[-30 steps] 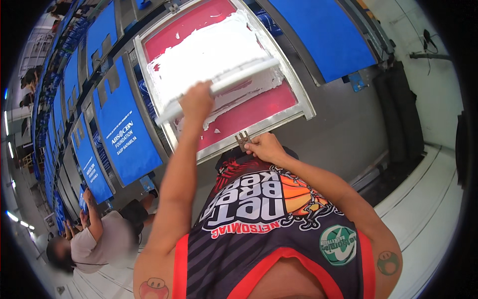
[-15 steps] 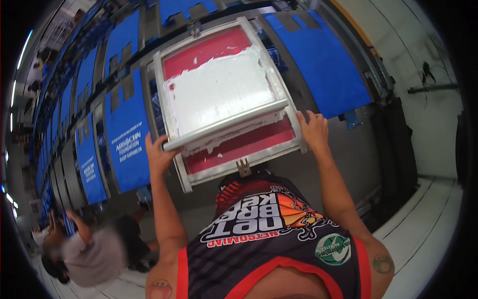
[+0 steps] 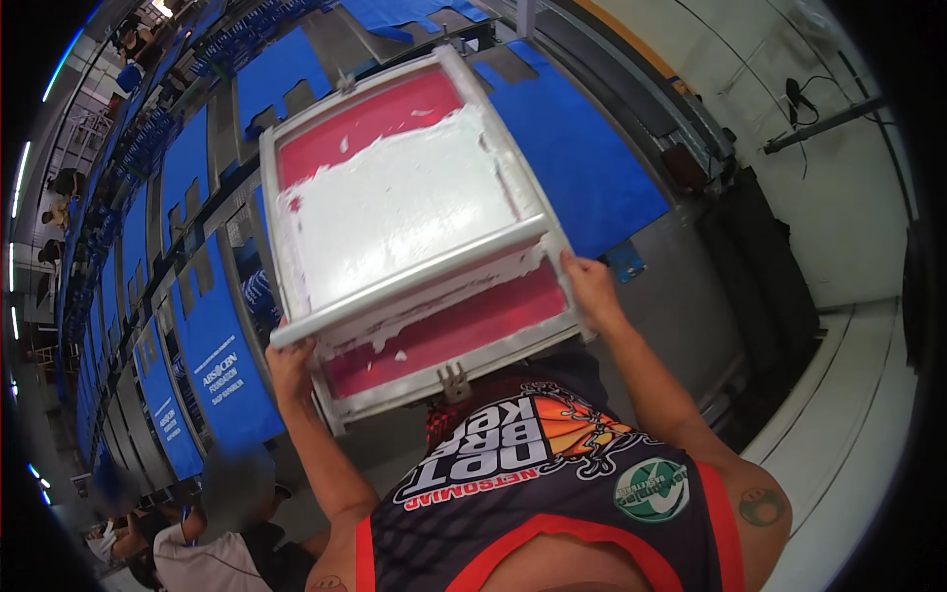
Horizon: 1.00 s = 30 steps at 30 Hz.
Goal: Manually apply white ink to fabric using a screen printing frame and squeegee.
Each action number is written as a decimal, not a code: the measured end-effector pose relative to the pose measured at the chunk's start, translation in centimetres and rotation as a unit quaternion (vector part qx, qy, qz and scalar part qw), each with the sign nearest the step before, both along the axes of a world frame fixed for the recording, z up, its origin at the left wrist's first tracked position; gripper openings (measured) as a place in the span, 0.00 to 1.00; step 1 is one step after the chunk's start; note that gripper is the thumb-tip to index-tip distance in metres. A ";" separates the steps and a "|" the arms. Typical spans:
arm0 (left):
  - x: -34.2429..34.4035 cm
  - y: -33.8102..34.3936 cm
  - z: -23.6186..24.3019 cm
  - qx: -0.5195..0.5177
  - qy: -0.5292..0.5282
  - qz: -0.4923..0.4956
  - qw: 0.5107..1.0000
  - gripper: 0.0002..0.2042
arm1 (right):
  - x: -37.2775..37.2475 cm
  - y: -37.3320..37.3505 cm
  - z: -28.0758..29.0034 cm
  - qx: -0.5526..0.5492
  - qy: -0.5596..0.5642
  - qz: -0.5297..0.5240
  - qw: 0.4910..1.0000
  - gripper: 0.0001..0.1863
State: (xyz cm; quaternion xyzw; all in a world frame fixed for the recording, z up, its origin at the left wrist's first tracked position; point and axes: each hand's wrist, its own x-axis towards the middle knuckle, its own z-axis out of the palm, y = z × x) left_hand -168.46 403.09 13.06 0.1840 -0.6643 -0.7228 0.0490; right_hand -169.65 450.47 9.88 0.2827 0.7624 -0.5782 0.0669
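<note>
Left grip (image 3: 291, 365), right grip (image 3: 592, 289) grasping opposite sides of pale frame (image 3: 513, 345), long bar (image 3: 414, 280) spanning it beside white paste (image 3: 395, 207)

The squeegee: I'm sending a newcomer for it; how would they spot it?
Find the white screen-printing frame between the left hand and right hand. The squeegee lies across its near half, beside the broad white ink. It alone is a long pale grey bar spanning the red mesh rather than bordering it.
</note>
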 end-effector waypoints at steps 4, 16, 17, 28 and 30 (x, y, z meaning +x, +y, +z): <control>-5.2 10.7 -2.2 -0.030 -0.063 -0.025 0.997 0.19 | -2.4 12.1 1.6 0.002 0.026 -0.010 1.000 0.31; -9.9 29.9 -1.3 -0.012 -0.061 -0.015 0.998 0.21 | -12.3 29.2 2.8 0.099 -0.030 0.064 0.993 0.32; -9.9 30.1 -2.1 -0.007 -0.067 -0.004 0.998 0.21 | -12.8 29.1 3.3 0.107 -0.030 0.069 0.991 0.33; -9.2 32.2 -5.4 0.010 -0.035 0.026 0.999 0.19 | -15.3 31.3 -0.8 0.148 -0.041 0.106 0.982 0.38; -8.4 32.4 -5.3 0.014 -0.042 0.035 0.998 0.20 | -14.5 31.3 -1.0 0.151 -0.036 0.104 0.982 0.37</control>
